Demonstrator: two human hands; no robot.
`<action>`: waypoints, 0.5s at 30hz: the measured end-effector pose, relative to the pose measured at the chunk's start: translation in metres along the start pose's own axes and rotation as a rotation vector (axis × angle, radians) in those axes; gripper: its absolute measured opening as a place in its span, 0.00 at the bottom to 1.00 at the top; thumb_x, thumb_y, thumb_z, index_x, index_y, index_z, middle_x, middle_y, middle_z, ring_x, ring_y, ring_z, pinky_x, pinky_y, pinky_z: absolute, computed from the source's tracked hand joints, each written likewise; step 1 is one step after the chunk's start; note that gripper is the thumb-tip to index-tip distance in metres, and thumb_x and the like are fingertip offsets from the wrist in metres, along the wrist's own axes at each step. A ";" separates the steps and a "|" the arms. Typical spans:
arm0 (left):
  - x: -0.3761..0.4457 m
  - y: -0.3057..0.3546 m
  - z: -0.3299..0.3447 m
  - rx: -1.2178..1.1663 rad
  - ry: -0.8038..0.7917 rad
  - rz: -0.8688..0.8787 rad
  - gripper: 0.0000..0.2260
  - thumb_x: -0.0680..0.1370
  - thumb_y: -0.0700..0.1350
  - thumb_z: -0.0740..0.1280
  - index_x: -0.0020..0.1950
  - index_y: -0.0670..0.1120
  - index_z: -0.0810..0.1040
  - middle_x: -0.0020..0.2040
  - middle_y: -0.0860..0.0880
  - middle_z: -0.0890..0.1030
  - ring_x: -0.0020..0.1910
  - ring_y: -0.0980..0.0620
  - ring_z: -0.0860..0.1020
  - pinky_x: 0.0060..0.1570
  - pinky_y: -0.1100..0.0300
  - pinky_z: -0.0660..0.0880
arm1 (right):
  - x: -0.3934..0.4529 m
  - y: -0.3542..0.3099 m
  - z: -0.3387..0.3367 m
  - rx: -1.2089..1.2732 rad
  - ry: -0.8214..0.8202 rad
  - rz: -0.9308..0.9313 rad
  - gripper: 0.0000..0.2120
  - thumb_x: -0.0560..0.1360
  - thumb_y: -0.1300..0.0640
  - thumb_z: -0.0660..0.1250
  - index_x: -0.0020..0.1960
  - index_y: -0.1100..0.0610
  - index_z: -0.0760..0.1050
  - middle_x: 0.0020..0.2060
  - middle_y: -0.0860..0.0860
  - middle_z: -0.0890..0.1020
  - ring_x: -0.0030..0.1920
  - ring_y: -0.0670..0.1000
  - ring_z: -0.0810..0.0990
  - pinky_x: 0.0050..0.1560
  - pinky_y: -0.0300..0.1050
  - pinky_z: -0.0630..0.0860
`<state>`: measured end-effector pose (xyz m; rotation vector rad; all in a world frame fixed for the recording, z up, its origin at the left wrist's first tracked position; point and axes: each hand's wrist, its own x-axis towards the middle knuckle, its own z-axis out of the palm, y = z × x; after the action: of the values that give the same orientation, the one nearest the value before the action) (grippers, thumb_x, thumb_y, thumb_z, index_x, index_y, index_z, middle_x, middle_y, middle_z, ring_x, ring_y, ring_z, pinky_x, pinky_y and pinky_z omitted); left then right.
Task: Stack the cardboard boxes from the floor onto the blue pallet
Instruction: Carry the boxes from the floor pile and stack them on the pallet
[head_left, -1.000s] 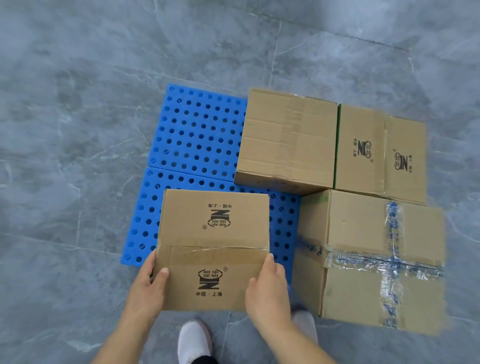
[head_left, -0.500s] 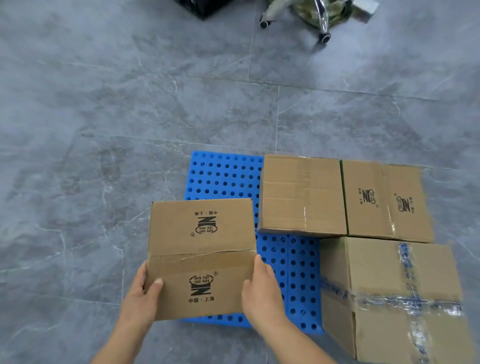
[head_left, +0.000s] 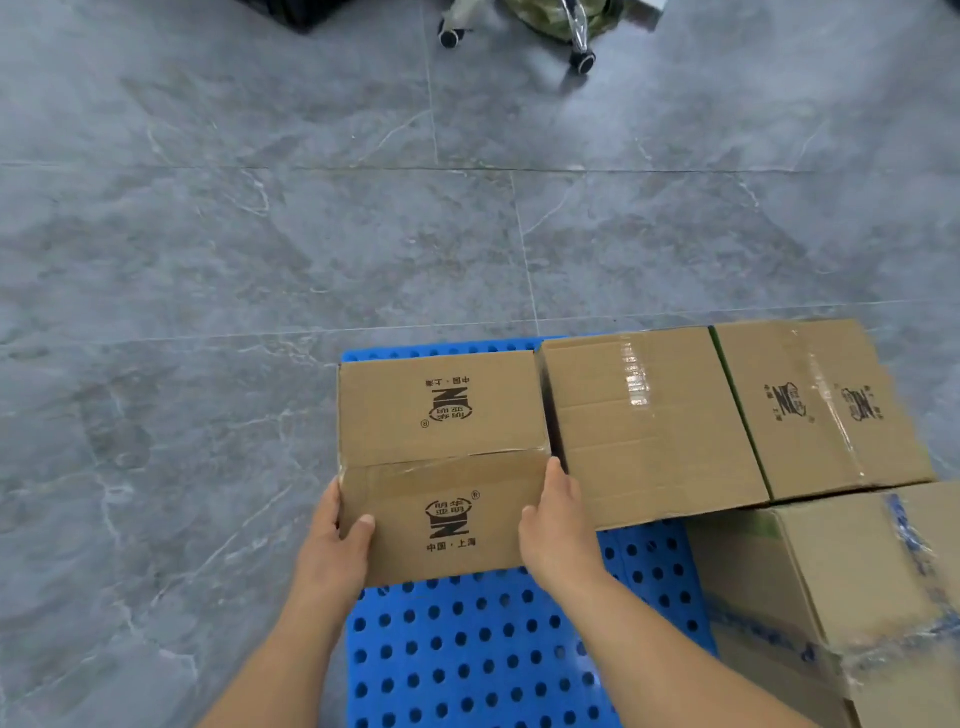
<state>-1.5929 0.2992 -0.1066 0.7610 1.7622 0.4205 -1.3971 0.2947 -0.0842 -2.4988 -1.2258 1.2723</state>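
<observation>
I hold a brown cardboard box (head_left: 441, 457) with a black logo between both hands, over the far left part of the blue perforated pallet (head_left: 478, 654). My left hand (head_left: 337, 540) grips its left near edge, thumb on top. My right hand (head_left: 556, 530) grips its right near edge. The box's right side is close against a second box (head_left: 649, 431) on the pallet. A third box (head_left: 826, 405) stands right of that one. A taped box (head_left: 841, 587) sits at the near right.
Grey marble-look floor tiles (head_left: 260, 260) surround the pallet. Chair castors (head_left: 582, 60) and a dark object (head_left: 306, 13) lie at the far top edge.
The held box has moved forward and right over the pallet, from its near left side to the far left spot beside the second box. Both hands keep their grip.
</observation>
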 end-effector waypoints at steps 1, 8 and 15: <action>0.009 0.000 0.001 -0.001 -0.005 -0.002 0.23 0.81 0.43 0.58 0.74 0.57 0.59 0.66 0.51 0.72 0.57 0.50 0.73 0.56 0.52 0.72 | 0.008 -0.002 0.003 -0.016 0.001 0.001 0.30 0.79 0.62 0.54 0.77 0.55 0.44 0.72 0.52 0.59 0.69 0.52 0.64 0.67 0.48 0.67; 0.049 -0.001 0.009 0.008 -0.050 0.012 0.22 0.81 0.43 0.58 0.74 0.57 0.60 0.67 0.52 0.71 0.57 0.52 0.71 0.60 0.51 0.70 | 0.040 -0.001 0.016 -0.073 -0.006 0.013 0.30 0.78 0.64 0.53 0.77 0.56 0.46 0.72 0.54 0.60 0.69 0.54 0.64 0.68 0.51 0.66; 0.057 -0.007 0.019 0.048 -0.099 -0.029 0.25 0.81 0.44 0.57 0.76 0.58 0.54 0.72 0.51 0.66 0.66 0.48 0.69 0.66 0.47 0.67 | 0.050 0.005 0.021 -0.138 -0.026 0.018 0.32 0.77 0.66 0.53 0.77 0.58 0.42 0.76 0.53 0.50 0.75 0.53 0.53 0.73 0.47 0.55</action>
<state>-1.5868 0.3307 -0.1573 0.7770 1.6936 0.3166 -1.3922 0.3202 -0.1316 -2.6003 -1.3437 1.2702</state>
